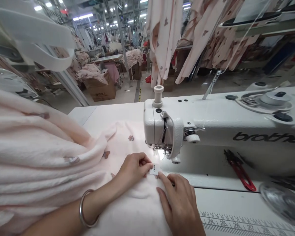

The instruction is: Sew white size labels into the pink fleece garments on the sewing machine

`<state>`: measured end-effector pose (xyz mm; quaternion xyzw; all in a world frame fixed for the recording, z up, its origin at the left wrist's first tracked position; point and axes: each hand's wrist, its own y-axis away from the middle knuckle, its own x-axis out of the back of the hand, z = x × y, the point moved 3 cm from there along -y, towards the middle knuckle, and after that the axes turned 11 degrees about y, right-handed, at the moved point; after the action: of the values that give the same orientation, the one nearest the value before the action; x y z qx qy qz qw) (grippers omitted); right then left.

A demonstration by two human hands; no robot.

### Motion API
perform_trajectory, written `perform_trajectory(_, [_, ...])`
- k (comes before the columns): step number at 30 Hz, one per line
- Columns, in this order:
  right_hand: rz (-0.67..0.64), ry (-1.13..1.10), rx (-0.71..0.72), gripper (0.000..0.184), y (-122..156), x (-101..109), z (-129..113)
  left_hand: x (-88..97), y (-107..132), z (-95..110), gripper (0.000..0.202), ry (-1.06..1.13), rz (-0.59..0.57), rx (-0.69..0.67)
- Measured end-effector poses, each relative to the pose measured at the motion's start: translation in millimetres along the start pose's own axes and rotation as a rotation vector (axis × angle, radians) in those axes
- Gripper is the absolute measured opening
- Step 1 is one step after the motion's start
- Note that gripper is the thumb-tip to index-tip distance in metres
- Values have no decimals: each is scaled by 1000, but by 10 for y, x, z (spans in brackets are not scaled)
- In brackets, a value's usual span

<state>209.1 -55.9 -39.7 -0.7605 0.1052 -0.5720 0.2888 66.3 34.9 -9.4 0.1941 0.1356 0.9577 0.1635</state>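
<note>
My left hand [134,168] pinches a small white label [154,169] against the pale pink fleece fabric [64,154] just in front of the presser foot [162,151] of a white sewing machine [211,124]. A silver bangle sits on that wrist. My right hand [179,203] rests on the fabric below the label, its fingers pressed together and the fingertips touching the label's lower edge. The fabric is bunched in thick folds at the left and spreads under both hands.
Red thread snips [241,172] lie on the machine bed at the right. A ruler strip [236,224] runs along the table's front edge. A thread spool pin [158,95] stands on the machine head. Behind hang pink garments [164,36], with cardboard boxes [100,90] and other tables.
</note>
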Motion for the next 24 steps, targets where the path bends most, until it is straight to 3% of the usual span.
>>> perform_trajectory(5, [6, 8, 13, 31, 0, 4, -5, -12, -1, -12, 18, -44, 45, -16])
perform_trajectory(24, [-12, 26, 2, 30, -33, 29, -28, -26, -38, -24, 18, -71, 24, -10])
